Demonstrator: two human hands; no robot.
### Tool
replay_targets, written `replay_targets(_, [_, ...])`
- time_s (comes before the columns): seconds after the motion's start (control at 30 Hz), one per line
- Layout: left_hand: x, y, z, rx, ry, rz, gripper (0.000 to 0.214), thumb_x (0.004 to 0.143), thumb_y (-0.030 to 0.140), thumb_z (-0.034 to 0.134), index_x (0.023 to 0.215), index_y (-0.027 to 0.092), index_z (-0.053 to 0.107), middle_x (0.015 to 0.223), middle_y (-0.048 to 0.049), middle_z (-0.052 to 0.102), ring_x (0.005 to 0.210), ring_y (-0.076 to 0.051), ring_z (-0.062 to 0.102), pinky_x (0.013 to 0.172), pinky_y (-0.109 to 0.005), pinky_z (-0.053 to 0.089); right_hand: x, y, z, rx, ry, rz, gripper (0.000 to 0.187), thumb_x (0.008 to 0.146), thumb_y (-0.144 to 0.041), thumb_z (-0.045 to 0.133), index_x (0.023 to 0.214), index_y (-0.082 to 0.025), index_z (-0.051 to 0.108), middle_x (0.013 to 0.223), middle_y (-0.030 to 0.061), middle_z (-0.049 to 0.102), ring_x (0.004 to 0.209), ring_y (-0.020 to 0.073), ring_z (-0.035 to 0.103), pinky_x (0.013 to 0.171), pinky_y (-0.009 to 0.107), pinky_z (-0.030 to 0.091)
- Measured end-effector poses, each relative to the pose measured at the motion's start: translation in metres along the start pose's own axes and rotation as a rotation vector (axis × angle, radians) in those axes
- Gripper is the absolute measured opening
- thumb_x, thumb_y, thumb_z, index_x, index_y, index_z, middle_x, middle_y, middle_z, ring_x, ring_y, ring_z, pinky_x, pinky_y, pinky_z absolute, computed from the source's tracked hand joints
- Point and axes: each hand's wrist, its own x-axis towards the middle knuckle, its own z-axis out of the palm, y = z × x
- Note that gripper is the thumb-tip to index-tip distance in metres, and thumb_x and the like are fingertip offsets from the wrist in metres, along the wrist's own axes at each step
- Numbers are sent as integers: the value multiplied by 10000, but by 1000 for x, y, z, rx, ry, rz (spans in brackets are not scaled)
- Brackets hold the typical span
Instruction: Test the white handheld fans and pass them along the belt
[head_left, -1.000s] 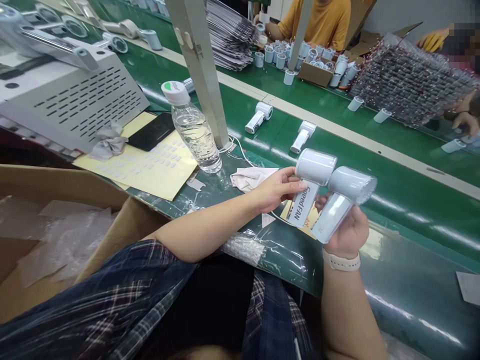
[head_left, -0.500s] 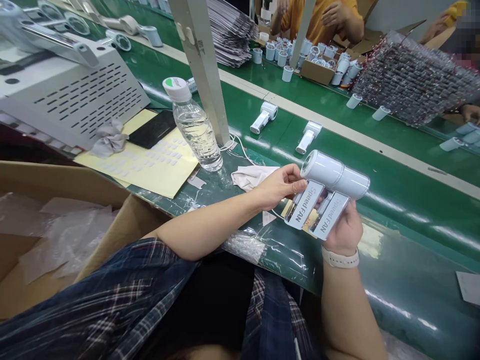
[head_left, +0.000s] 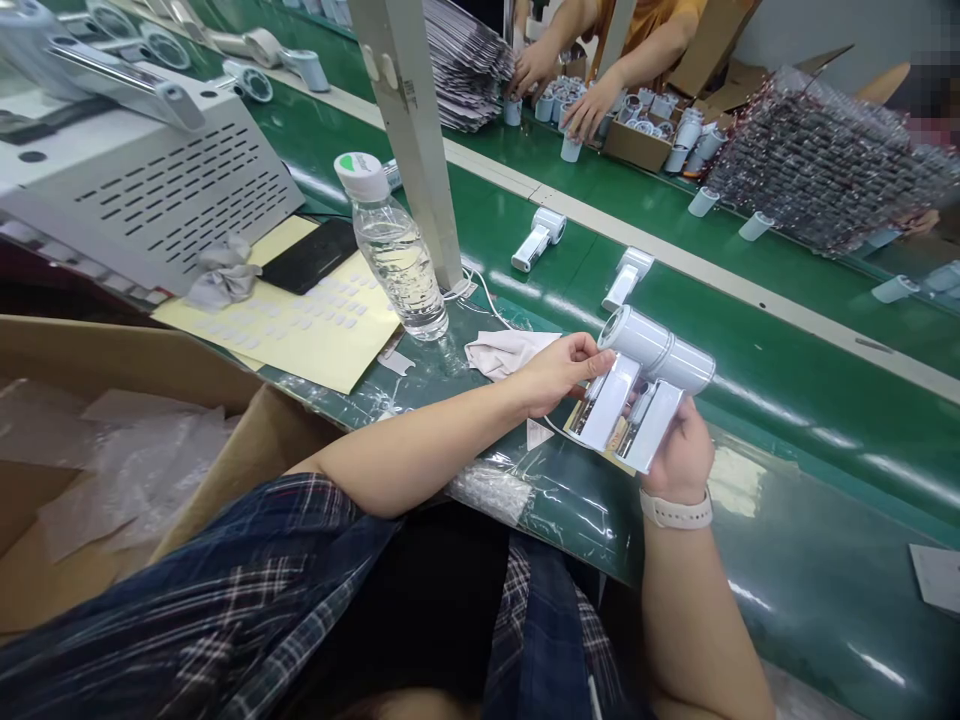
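Observation:
Two white handheld fans are held side by side over the near edge of the bench, their round heads in line and touching. My left hand point(head_left: 559, 372) is closed on the left handheld fan point(head_left: 609, 402), thumb near the top of its handle. Around the handle of the right handheld fan point(head_left: 654, 425) wraps my right hand point(head_left: 684, 455), with a white watch band at the wrist. Both handles show glossy, bright faces toward me. Some fingers are hidden behind the handles. A pale cloth point(head_left: 506, 352) lies just left of my left hand.
A water bottle point(head_left: 401, 265) stands by a metal post point(head_left: 412, 130). Two more fans point(head_left: 540, 238) lie on the green conveyor point(head_left: 810, 370). At left are a vented box point(head_left: 187, 190), a phone point(head_left: 311, 255) and a carton point(head_left: 255, 440). Across, a co-worker's hands point(head_left: 592, 105) touch white cups.
Both fans have tilted and shifted slightly left; the "Speed FAN" lettering on their handles no longer reads. The co-worker's hands have come down to the white cups.

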Motion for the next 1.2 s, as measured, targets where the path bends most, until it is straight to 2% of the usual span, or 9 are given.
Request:
replay_targets(0.2, [0, 1, -2, -3, -55, 47, 582, 620, 532, 877, 744, 188, 423, 689, 55, 529, 575, -55, 471, 471, -177, 294, -2, 0, 1, -31, -21, -86, 221, 796, -283, 577, 993, -247, 670, 791, 9, 753, 674, 203, 724, 587, 355, 610])
replay_targets(0.47, [-2, 2, -2, 40, -94, 166, 562, 604, 548, 861, 757, 190, 456, 690, 51, 540, 571, -58, 461, 498, -198, 312, -10, -3, 4, -86, -68, -216, 302, 783, -325, 543, 1032, -279, 708, 831, 15, 759, 694, 234, 719, 601, 410, 603])
replay_targets(0.6, [-1, 1, -5, 52, -110, 190, 508, 649, 530, 837, 783, 188, 486, 716, 42, 552, 580, -60, 467, 522, -209, 334, -8, -3, 1, -92, -58, -269, 294, 768, -325, 573, 1020, -267, 712, 923, 23, 762, 828, 252, 722, 701, 438, 608])
replay_targets(0.7, [0, 2, -7, 95, -151, 271, 422, 662, 410, 853, 823, 181, 537, 783, 20, 590, 697, -87, 548, 646, -226, 432, -8, -6, -3, -164, -72, -344, 303, 739, -304, 673, 1037, -257, 703, 984, 22, 755, 913, 242, 710, 831, 441, 592])
replay_targets(0.8, [-3, 4, -7, 190, -195, 412, 399, 612, 252, 880, 879, 182, 593, 892, -8, 635, 859, -137, 612, 840, -294, 490, -12, -15, -4, -341, -97, -485, 502, 666, -203, 805, 1143, -273, 669, 1073, 18, 741, 1003, 230, 699, 965, 440, 551])
replay_targets(0.9, [-7, 5, -7, 317, -210, 564, 389, 646, 210, 857, 976, 200, 650, 1066, -57, 679, 1073, -212, 635, 1024, -389, 457, -18, -25, -2, -523, -159, -664, 645, 605, -151, 884, 1190, -285, 645, 1201, 47, 716, 1195, 273, 643, 1107, 505, 464])
replay_targets(0.97, [-8, 5, -6, 390, -198, 664, 374, 683, 228, 844, 1019, 223, 679, 1168, -76, 690, 1229, -248, 593, 1120, -436, 394, -21, -28, -1, -594, -175, -768, 637, 606, -180, 901, 1183, -296, 656, 1255, 52, 696, 1263, 295, 602, 1147, 541, 423])
replay_targets(1.03, [-8, 3, -6, 433, -164, 725, 342, 684, 256, 853, 990, 240, 702, 1184, -74, 706, 1297, -262, 560, 1163, -463, 354, -23, -27, 0, -627, -170, -835, 591, 643, -231, 891, 1184, -313, 667, 1279, 44, 679, 1275, 301, 592, 1153, 558, 417])
replay_targets(1.2, [-8, -2, -6, 467, -97, 742, 186, 711, 302, 833, 823, 245, 696, 1086, -63, 744, 1227, -260, 610, 1173, -502, 337, -23, -22, -4, -627, -151, -877, 492, 677, -332, 864, 1139, -303, 699, 1254, 71, 678, 1253, 336, 610, 1124, 605, 441])
